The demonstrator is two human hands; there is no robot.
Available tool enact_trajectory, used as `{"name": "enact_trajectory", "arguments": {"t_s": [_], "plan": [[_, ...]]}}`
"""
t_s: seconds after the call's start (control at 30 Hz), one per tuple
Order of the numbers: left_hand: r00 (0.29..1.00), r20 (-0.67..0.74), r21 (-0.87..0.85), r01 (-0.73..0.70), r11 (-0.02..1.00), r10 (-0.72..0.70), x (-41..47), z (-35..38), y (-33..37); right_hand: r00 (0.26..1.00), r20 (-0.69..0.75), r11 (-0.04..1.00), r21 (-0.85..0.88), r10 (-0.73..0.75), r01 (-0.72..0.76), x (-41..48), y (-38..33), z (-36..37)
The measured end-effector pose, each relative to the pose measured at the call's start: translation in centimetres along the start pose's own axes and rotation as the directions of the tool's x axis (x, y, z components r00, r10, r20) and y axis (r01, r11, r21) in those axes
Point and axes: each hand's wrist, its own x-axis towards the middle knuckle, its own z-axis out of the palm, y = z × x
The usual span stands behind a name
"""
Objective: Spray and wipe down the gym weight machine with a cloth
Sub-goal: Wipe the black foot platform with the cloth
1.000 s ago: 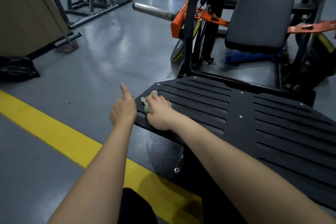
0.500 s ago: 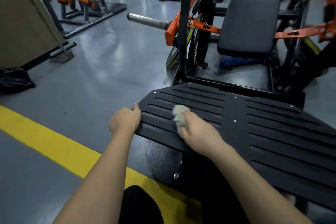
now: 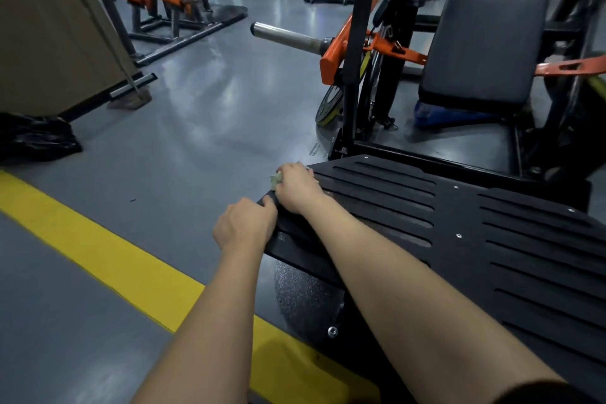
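Note:
A black slotted footplate (image 3: 459, 216) of the weight machine fills the lower right. My right hand (image 3: 296, 188) holds a small pale green cloth (image 3: 276, 179) bunched under its fingers at the plate's far left corner. My left hand (image 3: 244, 228) grips the plate's left edge just in front of it, fingers curled over the rim. No spray bottle shows.
Behind the plate stand a black padded seat back (image 3: 485, 43), orange frame arms (image 3: 331, 65) and a steel bar sleeve (image 3: 285, 38). A yellow line (image 3: 98, 249) crosses the grey floor. A black bag (image 3: 36, 138) lies far left; other machines stand behind.
My right hand has slid the cloth from the plate's middle left area out to its far left corner. My left hand stays on the plate's left edge.

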Motion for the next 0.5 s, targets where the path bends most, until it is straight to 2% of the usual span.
{"name": "enact_trajectory", "arguments": {"t_s": [0.13, 0.3, 0.4, 0.5], "plan": [[1.000, 0.006, -0.014, 0.008, 1.000, -0.008, -0.1, -0.1, 0.0, 1.000, 0.022, 0.999, 0.039, -0.010, 0.010, 0.1, 0.5, -0.1], [1.000, 0.024, -0.007, -0.001, 1.000, 0.001, -0.4, -0.5, 0.0, 0.997, -0.073, 0.995, 0.098, 0.004, 0.003, -4.7, 5.1, -1.3], [0.998, 0.023, 0.057, -0.064, 0.996, 0.063, -0.6, -0.6, 0.3, 0.988, -0.127, 0.996, 0.027, 0.092, -0.089, -7.2, 9.0, -3.4], [0.974, -0.030, 0.166, -0.215, 0.962, 0.223, -0.8, -0.4, 0.7, 0.957, -0.161, 0.967, -0.045, 0.240, -0.250, -9.4, 13.4, -6.7]]}}
